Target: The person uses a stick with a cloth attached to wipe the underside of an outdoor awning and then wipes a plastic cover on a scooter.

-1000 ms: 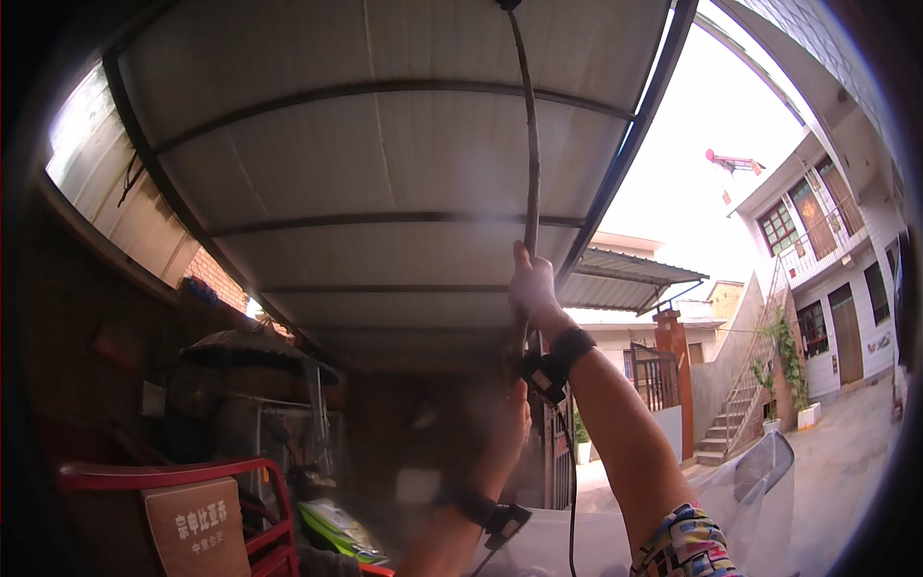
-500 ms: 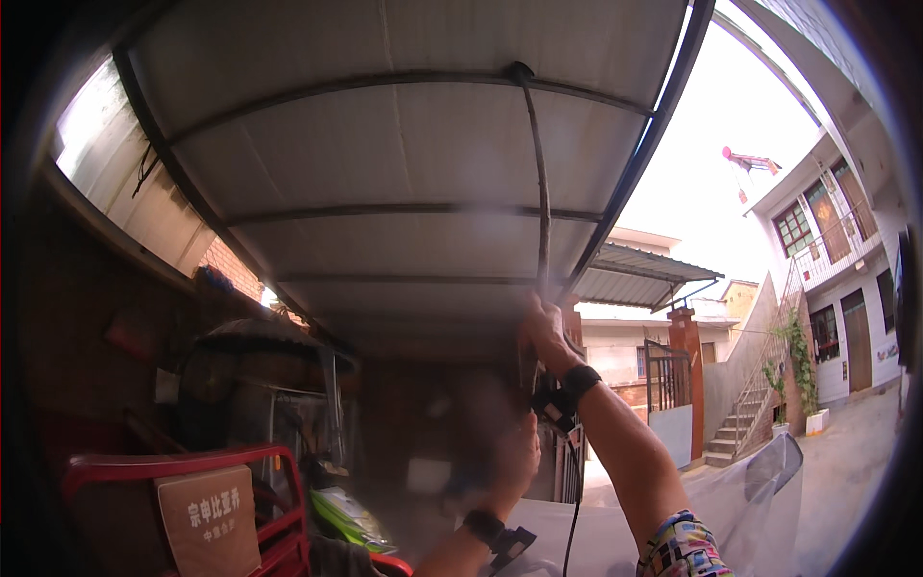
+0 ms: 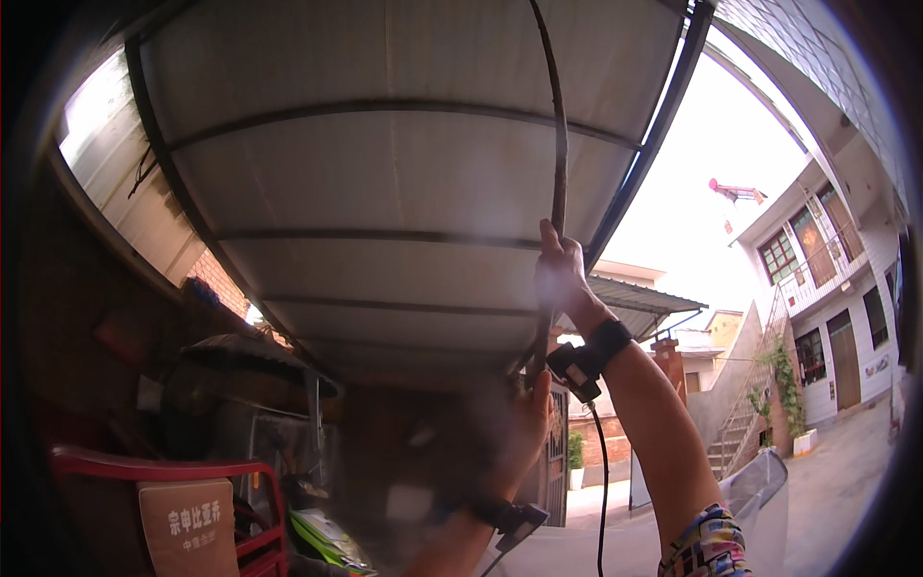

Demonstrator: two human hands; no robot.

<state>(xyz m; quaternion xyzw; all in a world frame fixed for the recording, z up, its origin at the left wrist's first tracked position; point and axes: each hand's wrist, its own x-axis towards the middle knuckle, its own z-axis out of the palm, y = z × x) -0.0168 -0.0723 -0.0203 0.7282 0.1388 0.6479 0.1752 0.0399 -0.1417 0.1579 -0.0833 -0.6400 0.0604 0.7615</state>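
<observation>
A long, thin, dark stick (image 3: 559, 144) stands nearly upright in front of me, its top running out of view at the upper edge. My right hand (image 3: 562, 267) grips it about midway, the index finger pointing up along the shaft. Lower down, my left hand (image 3: 532, 423) is closed round the stick's lower part; its fingers are partly hidden and hazy. Each wrist wears a black strap with a small dark device, and a black cable (image 3: 602, 462) hangs from the right one. Overhead spans a pale canopy (image 3: 385, 163) with dark curved ribs.
At lower left stands a red metal frame (image 3: 163, 465) with a brown panel (image 3: 187, 529). Behind it are piled goods and a green packet (image 3: 322, 539). Clear plastic sheeting (image 3: 760, 490) spreads at lower right. Beyond are stairs (image 3: 740, 433) and a white two-storey house (image 3: 836, 288).
Both hands have risen with the stick, the right one also moving slightly right. The stick's dark top end, visible before against a canopy rib, is now out of view.
</observation>
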